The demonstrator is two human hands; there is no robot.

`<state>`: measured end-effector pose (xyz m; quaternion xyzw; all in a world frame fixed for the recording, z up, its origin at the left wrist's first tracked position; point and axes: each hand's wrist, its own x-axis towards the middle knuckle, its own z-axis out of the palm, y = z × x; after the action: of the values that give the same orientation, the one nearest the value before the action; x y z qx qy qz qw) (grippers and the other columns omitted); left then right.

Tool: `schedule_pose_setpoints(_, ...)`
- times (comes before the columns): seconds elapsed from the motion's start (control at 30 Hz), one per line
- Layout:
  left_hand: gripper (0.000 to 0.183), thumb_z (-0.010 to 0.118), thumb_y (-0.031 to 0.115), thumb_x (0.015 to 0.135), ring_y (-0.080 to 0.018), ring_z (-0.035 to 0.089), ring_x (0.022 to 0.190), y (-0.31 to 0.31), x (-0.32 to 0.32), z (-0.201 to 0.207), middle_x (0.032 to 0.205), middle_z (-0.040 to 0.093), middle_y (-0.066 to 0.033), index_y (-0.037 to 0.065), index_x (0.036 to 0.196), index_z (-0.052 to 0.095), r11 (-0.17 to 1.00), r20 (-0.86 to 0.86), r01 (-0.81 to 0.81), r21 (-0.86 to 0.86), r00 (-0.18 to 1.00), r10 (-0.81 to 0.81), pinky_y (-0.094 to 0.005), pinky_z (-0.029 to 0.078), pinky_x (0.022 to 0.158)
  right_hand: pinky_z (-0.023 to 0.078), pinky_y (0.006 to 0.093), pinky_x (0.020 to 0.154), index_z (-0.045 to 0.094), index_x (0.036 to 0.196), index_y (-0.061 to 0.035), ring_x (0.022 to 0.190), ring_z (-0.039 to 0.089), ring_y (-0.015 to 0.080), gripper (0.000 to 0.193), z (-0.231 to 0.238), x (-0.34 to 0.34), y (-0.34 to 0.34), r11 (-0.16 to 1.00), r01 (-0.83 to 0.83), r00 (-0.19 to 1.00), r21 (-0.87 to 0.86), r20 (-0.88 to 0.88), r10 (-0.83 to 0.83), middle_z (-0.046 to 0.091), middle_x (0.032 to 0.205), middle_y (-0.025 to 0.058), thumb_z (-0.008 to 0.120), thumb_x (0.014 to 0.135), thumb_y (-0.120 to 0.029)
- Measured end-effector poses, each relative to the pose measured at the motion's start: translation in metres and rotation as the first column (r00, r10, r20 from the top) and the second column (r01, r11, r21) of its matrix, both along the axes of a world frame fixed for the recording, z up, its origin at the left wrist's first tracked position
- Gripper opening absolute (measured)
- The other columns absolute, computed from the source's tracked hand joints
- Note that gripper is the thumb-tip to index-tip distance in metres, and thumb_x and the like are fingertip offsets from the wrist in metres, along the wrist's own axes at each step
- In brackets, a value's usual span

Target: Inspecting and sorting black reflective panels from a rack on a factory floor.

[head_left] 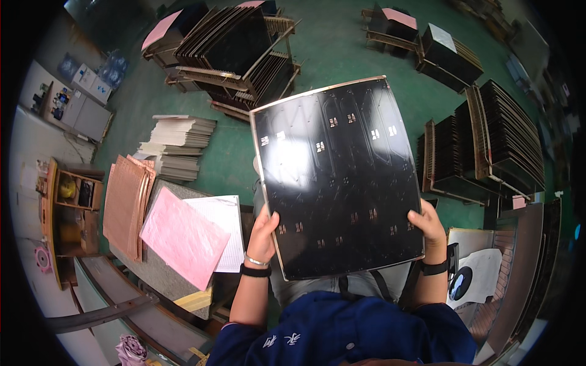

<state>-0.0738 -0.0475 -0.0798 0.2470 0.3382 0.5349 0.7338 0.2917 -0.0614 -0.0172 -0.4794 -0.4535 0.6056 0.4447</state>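
I hold a large, thin black panel (339,177) up in front of me, its glossy face catching light and showing rows of small metallic pads. My left hand (264,235) grips its lower left edge, thumb on the front face. My right hand (429,224) grips the lower right edge the same way. Both wrists wear dark bands. The panel hides my lap and part of the green floor behind it.
Left of me a grey table (160,268) carries a pink sheet (183,236), white paper (223,219) and copper-coloured boards (125,204). Racks of black panels (235,52) stand ahead and to the right (488,143). A stack of pale boards (177,146) sits on the green floor.
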Motion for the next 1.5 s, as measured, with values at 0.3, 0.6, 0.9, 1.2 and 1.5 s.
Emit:
schedule_pose_setpoints(0.3,0.035,0.044,0.01,0.096,-0.0172,0.058,0.098,0.023,-0.009,-0.127,0.118,0.055,-0.012,0.004,0.13,0.044,0.996,-0.67,-0.06,0.065,0.737,0.089,-0.0283,0.049,0.083,0.041,0.0205,0.066,0.052,0.117,0.0057,0.074,0.048,0.0056,0.031,-0.031,-0.046,0.079,0.916,0.19,0.899,0.354,0.313,-0.307,0.057,0.088,0.0006,0.051,0.093,-0.014)
schedule_pose_setpoints(0.6,0.021,0.042,-0.003,0.091,-0.0133,0.063,0.073,0.03,-0.007,-0.118,0.091,0.061,-0.0096,-0.001,0.098,0.062,0.941,-0.674,-0.283,0.184,0.661,0.33,-0.0237,0.053,0.061,0.046,0.0446,0.058,0.047,0.122,0.005,0.066,0.06,0.0411,0.039,-0.117,-0.145,0.162,0.823,0.251,0.507,0.51,0.655,-0.56,0.06,0.072,0.0253,0.05,0.088,-0.014)
schedule_pose_setpoints(0.9,0.023,0.042,-0.009,0.087,-0.013,0.062,0.069,0.032,-0.017,-0.111,0.09,0.06,-0.0104,-0.002,0.093,0.063,0.936,-0.664,-0.297,0.189,0.664,0.345,-0.0221,0.052,0.055,0.048,0.0493,0.06,0.041,0.127,0.0061,0.064,0.061,0.0416,0.046,-0.171,-0.175,0.203,0.933,0.217,0.412,0.286,0.84,-0.354,0.06,0.068,0.0258,0.049,0.085,-0.011)
schedule_pose_setpoints(1.2,0.021,0.043,-0.01,0.087,-0.0124,0.06,0.066,0.035,-0.015,-0.107,0.088,0.059,-0.0105,-0.002,0.092,0.062,0.932,-0.662,-0.297,0.209,0.658,0.358,-0.0222,0.051,0.054,0.049,0.0469,0.056,0.043,0.125,0.0043,0.061,0.061,0.0395,0.043,-0.171,-0.179,0.221,0.935,0.179,0.399,0.305,0.846,-0.353,0.06,0.066,0.0241,0.05,0.084,-0.009)
schedule_pose_setpoints(1.5,0.024,0.041,-0.013,0.084,-0.0128,0.06,0.065,0.037,-0.017,-0.104,0.086,0.059,-0.0111,-0.003,0.091,0.062,0.932,-0.684,-0.29,0.216,0.636,0.356,-0.0221,0.05,0.054,0.05,0.0477,0.063,0.043,0.126,0.0056,0.069,0.063,0.0402,0.045,-0.185,-0.176,0.238,0.943,0.163,0.424,0.291,0.842,-0.334,0.062,0.074,0.0266,0.05,0.084,-0.01)
